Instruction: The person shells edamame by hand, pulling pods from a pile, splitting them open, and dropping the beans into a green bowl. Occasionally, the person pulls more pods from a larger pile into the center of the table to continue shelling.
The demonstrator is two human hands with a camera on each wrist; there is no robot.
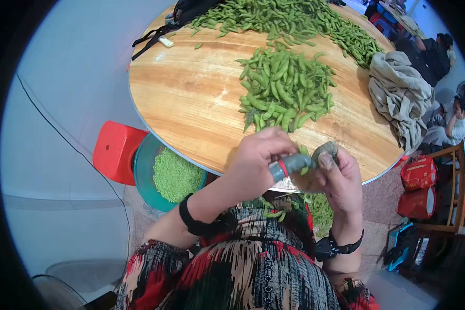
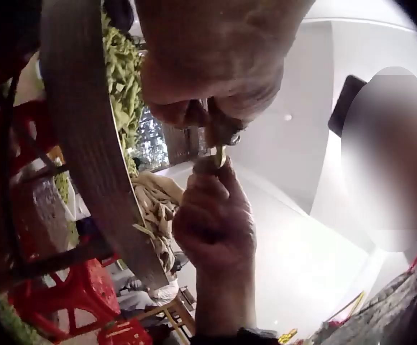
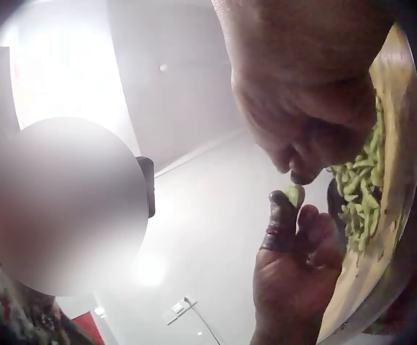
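My left hand [image 1: 261, 157] pinches a green soybean pod [image 1: 304, 169] with its thumb, which is wrapped in grey tape with a red band. Facing it, my right hand [image 1: 342, 178] has a grey-covered finger and its thumb bent together at the pod's other side. In the right wrist view the pod [image 3: 295, 192] stands between the left fingertips, its upper end right at the right fingertips. The left wrist view shows the pod [image 2: 221, 154] bridging both hands. Just beyond the hands lies a pile of soybean pods [image 1: 287, 85] on the wooden table [image 1: 186, 98].
More pods [image 1: 263, 18] cover the table's far side. A beige cloth [image 1: 400, 93] lies at its right edge. Below the left edge, a teal basin [image 1: 144, 183] holds shelled beans beside a red stool [image 1: 116, 152]. Several pods [image 1: 276, 213] rest on my lap. People sit at far right.
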